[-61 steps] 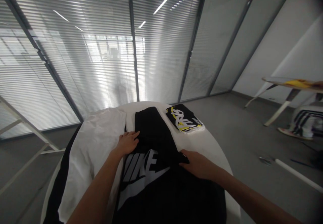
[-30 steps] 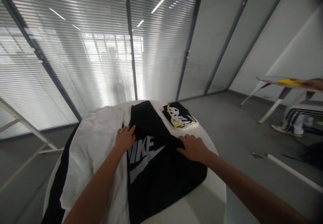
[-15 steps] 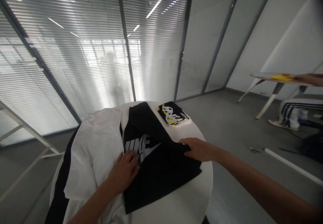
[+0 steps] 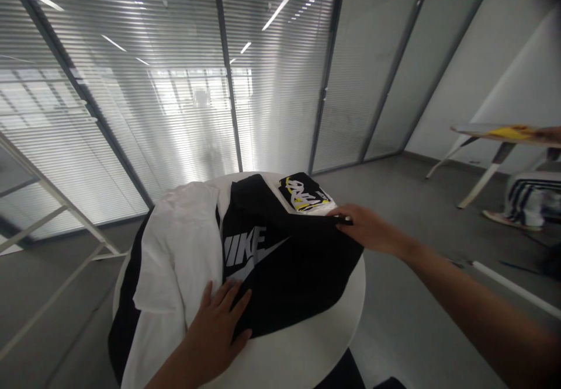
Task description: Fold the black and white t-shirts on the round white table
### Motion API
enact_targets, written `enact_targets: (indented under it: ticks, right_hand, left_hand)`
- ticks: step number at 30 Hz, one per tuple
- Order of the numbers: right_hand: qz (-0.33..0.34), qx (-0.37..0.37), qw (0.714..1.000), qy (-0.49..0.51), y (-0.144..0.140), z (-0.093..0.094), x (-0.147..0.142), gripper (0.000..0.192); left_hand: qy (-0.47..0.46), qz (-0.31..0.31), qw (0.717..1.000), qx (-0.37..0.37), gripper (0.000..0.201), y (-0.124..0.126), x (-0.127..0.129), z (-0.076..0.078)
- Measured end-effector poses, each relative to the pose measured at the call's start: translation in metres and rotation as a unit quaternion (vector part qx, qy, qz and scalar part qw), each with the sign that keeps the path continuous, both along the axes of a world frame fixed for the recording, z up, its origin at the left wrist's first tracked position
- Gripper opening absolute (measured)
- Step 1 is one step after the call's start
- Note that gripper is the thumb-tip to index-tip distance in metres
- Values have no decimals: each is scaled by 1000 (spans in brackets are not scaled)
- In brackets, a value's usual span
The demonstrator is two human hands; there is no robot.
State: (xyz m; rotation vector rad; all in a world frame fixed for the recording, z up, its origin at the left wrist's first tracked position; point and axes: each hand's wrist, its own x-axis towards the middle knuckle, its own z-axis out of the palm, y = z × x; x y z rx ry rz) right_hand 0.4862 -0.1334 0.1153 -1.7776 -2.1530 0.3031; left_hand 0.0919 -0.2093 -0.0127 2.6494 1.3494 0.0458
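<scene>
A black T-shirt (image 4: 302,266) with a grey printed logo lies partly folded on a round white table (image 4: 302,348). My right hand (image 4: 368,228) pinches its far right edge and holds it slightly raised. Fingers spread, my left hand (image 4: 223,325) rests flat on the near left part of the black shirt. A white garment (image 4: 175,243) lies rumpled along the left side, touching the black shirt. Behind my right hand sits a folded black garment (image 4: 302,187) with white and yellow print.
More black cloth (image 4: 125,319) hangs over the table's left edge. A white metal frame (image 4: 65,202) stands at left. To the right, another table (image 4: 477,132) bears yellow cloth (image 4: 511,132), with a person's hand (image 4: 546,135) on it. A white tube (image 4: 517,289) lies on the floor.
My right hand has moved away from me, drawing the shirt's right edge outward and up. My left hand has slid nearer to me, fingers more spread. The view has shifted slightly.
</scene>
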Motion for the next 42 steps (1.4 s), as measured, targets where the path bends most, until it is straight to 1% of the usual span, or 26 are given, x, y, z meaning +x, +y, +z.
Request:
enact_targets:
  ticks: [4, 7, 10, 13, 15, 16, 17, 19, 20, 22, 24, 27, 29, 31, 35, 39, 42]
  right_hand:
    - [-58, 15, 998, 21, 7, 11, 29, 37]
    - [-88, 19, 995, 48, 3, 18, 44, 34]
    - [-80, 6, 995, 62, -5, 21, 40, 33]
    - [-54, -1, 997, 52, -14, 23, 16, 31]
    - [-38, -6, 998, 40, -20, 25, -5, 30]
    - [-29, -6, 999, 35, -23, 26, -16, 29]
    - [-19, -3, 999, 30, -26, 28, -26, 29]
    - [11, 8, 1000, 22, -34, 32, -42, 28]
    - [30, 12, 999, 20, -38, 34, -49, 27]
    - [65, 12, 997, 25, -47, 36, -58, 27]
    - [86, 2, 995, 41, -56, 37, -63, 27]
    - [105, -16, 992, 73, -66, 37, -67, 24]
    - [114, -36, 989, 88, -71, 36, -68, 23]
    - [117, -62, 986, 100, -74, 33, -69, 23]
    - [130, -106, 977, 129, -81, 26, -76, 34]
    - [191, -173, 955, 146, -85, 20, -95, 45]
    - [253, -207, 934, 147, -79, 6, -116, 49]
  left_hand:
    - [-7, 10, 1000, 1, 68, -3, 1, 1]
    - [-14, 8, 1000, -19, 66, -6, -4, 3]
    - [-26, 7, 999, -47, 59, -7, -7, 15]
    - [-53, 21, 997, -50, 42, 6, 5, 36]
    - [-79, 34, 995, -40, 39, 27, 21, 50]
    - [-92, 46, 994, -36, 41, 42, 30, 55]
    - [-99, 53, 993, -34, 48, 58, 40, 58]
    - [-94, 50, 994, -5, 64, 97, 57, 58]
    - [-81, 65, 994, 12, 70, 117, 64, 55]
    - [-54, 123, 991, 25, 75, 158, 72, 45]
    - [-61, 148, 987, 3, 75, 195, 73, 32]
    - [-167, 121, 978, -38, 63, 237, 71, 15]
    - [-225, 100, 968, -54, 55, 257, 69, 9]
    - [-254, 91, 961, -63, 53, 274, 66, 7]
    - [-313, 107, 941, -73, 55, 299, 50, 10]
    - [-354, 139, 920, -89, 53, 316, 29, 14]
    - [-360, 158, 915, -89, 48, 326, 18, 13]
